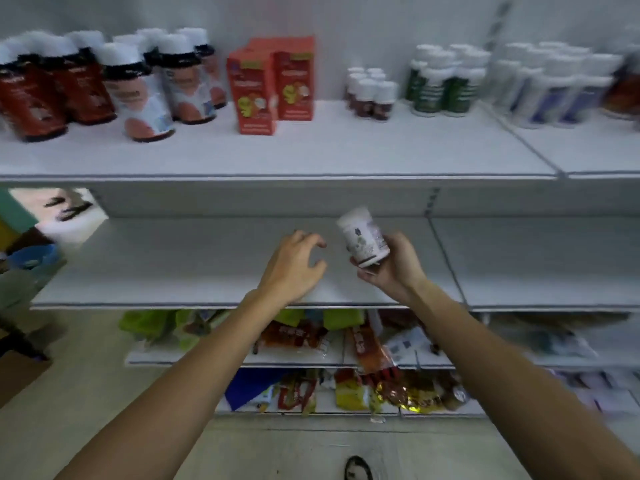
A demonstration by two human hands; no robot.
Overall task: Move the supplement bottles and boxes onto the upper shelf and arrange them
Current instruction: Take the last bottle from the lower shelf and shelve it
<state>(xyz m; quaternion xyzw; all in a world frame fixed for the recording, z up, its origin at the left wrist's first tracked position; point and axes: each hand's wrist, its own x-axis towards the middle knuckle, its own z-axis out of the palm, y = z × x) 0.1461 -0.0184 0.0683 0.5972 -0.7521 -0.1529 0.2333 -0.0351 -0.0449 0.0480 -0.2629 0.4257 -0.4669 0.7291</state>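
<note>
The right hand [391,268] grips a white bottle [363,237] at its lower end, with the fingers curled around it. The bottle tilts left above the middle shelf [173,265]. Just beside it, the left hand [294,268] holds nothing, its fingers loosely curled.

Two bare forearms [194,368] running up from the lower corners of the frame, left hand [294,268] and right hand [394,271] bare at mid-frame, dark sandal-like footwear [358,468] at bottom centre

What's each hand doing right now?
Left hand: open, holding nothing.
Right hand: grips a bottle.
</note>
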